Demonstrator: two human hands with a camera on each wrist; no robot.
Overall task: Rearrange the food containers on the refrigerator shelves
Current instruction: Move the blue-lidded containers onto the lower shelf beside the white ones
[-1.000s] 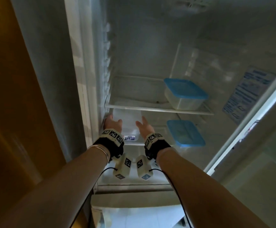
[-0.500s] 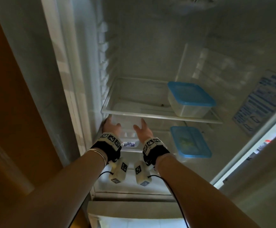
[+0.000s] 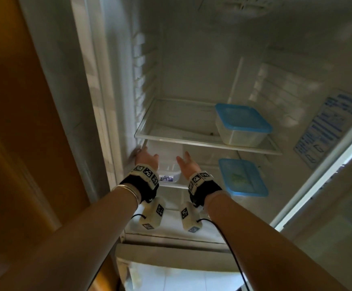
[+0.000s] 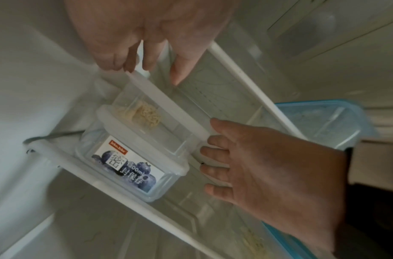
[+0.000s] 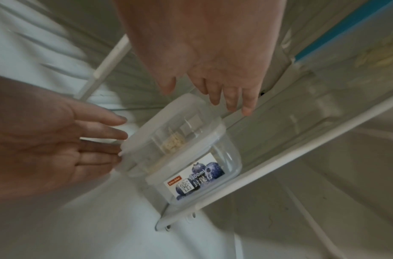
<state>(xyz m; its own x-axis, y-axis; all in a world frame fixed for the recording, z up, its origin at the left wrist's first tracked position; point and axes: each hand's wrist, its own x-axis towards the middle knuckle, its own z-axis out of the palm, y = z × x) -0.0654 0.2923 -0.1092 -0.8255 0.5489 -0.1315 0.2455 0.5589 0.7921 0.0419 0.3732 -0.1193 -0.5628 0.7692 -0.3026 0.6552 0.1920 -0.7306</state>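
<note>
Two clear containers are stacked at the left end of the lower shelf (image 3: 173, 185). The bottom container (image 4: 129, 166) (image 5: 200, 180) (image 3: 168, 177) has a blueberry label. The top container (image 4: 151, 119) (image 5: 169, 133) holds a little beige food. My left hand (image 3: 146, 157) (image 4: 149, 64) (image 5: 107, 140) and right hand (image 3: 186, 162) (image 4: 224, 157) (image 5: 213, 94) flank the top container with straight, spread fingers. The fingertips are at its lid rim, and neither hand curls round it.
One blue-lidded container (image 3: 242, 124) sits at the right of the upper shelf (image 3: 191, 141), and a second blue-lidded container (image 3: 242, 177) sits at the right of the lower shelf. The fridge's left wall (image 3: 126, 122) is close to my left hand. The upper shelf hangs just above both hands.
The head view has shifted, so the shelves sit lower and further right in the frame. Both hands stay spread on either side of the stacked clear containers, hardly moved.
</note>
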